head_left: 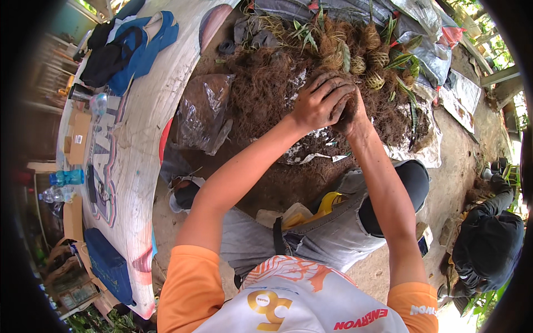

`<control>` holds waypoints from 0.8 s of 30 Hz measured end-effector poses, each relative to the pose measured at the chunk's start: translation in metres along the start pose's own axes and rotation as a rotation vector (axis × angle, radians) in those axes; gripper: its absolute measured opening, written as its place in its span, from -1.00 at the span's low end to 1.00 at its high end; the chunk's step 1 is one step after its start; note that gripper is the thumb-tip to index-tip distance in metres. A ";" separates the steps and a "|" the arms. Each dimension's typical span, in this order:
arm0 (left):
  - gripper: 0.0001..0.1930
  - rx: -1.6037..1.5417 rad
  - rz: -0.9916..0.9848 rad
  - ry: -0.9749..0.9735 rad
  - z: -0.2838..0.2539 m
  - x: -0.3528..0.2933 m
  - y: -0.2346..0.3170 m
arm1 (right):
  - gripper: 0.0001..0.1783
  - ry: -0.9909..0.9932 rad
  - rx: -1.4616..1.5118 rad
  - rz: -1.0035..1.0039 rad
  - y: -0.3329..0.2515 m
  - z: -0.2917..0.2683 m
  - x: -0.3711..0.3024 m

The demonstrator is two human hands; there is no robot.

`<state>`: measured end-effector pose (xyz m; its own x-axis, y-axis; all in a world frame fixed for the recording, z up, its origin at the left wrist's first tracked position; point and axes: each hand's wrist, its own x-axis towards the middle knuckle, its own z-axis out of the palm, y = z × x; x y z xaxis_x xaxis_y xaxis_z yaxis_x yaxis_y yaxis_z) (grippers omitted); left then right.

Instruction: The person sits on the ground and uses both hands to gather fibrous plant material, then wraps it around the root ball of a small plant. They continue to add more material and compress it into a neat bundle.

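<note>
The left hand (pixel 322 102) and the right hand (pixel 357 115) are closed together around one dark brown clump (pixel 346 112), pressing it from both sides; the left fingers curl over it and are smeared with soil. The clump is held above the near middle of a heap of brown fibre (pixel 258 91) and loose soil. Just beyond the hands stand several root-bound plants (pixel 369 36) with green, pointed leaves; they overlap too much to count surely. Soil and fibre lie on a white sheet (pixel 430 152), whose edge shows at the right.

Left of the heap lies one clear plastic bag (pixel 202 102), slack and creased; whether the brown showing through it is inside or behind cannot be told. Grey plastic sheeting (pixel 433 53) lies past the plants.

One yellow object (pixel 330 202), partly hidden, is near the person's legs. Farther left, a long pale table (pixel 147 127) bears a blue cloth item (pixel 133 64), a cardboard box (pixel 78 136) and a dark blue case (pixel 108 266). Near its far edge are one blue bottle (pixel 66 177) and one clear bottle (pixel 55 194), contents unclear. At far right, one other person (pixel 488 244) in dark clothing bends low.
</note>
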<state>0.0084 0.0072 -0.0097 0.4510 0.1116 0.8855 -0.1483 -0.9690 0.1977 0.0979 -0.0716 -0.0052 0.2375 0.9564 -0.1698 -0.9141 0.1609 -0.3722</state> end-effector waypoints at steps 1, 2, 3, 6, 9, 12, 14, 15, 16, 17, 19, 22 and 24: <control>-0.73 -0.002 -0.011 0.007 0.004 -0.001 0.001 | -0.70 0.027 -0.047 -0.004 0.001 0.001 0.000; -0.72 -0.003 -0.023 0.015 0.007 -0.003 0.002 | -0.72 0.018 -0.042 -0.023 -0.002 -0.011 0.004; -0.67 -0.003 -0.040 0.021 0.007 -0.004 0.002 | -0.69 0.248 -0.041 0.005 -0.001 0.014 -0.007; -0.52 0.009 -0.075 0.037 0.007 0.006 0.011 | -0.66 0.034 -0.050 -0.021 -0.014 0.001 -0.008; -0.51 0.187 -0.097 0.054 -0.010 0.028 0.025 | -0.63 0.087 -0.134 -0.123 -0.013 0.010 -0.011; -0.54 0.123 -0.070 -0.060 -0.004 0.021 0.017 | -0.65 -0.206 0.053 -0.142 -0.004 -0.008 -0.009; -0.60 0.092 -0.061 -0.007 0.000 0.023 0.017 | -0.65 -0.117 0.051 -0.118 -0.006 -0.007 -0.006; -0.63 0.076 -0.067 -0.019 0.002 0.022 0.017 | -0.66 -0.069 0.029 -0.128 -0.006 -0.011 -0.001; -0.65 0.059 -0.073 -0.031 0.004 0.022 0.015 | -0.66 -0.021 0.006 -0.134 -0.006 -0.015 0.003; -0.67 0.042 -0.079 -0.044 0.005 0.022 0.014 | -0.67 0.025 -0.019 -0.140 -0.007 -0.019 0.008; -0.64 0.076 -0.101 -0.006 0.014 0.024 0.015 | -0.69 -0.116 0.016 -0.104 -0.015 -0.015 0.003; -0.65 -0.146 -0.193 -0.111 0.013 0.026 0.014 | -0.66 0.050 0.100 -0.107 -0.013 -0.008 0.004; -0.63 -0.535 -0.327 -0.181 -0.005 0.033 0.015 | -0.67 0.145 0.136 -0.043 -0.015 0.019 -0.012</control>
<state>0.0171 -0.0027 0.0245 0.6815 0.2978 0.6685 -0.3747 -0.6427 0.6682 0.1028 -0.0806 0.0198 0.3133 0.9043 -0.2898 -0.9357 0.2418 -0.2570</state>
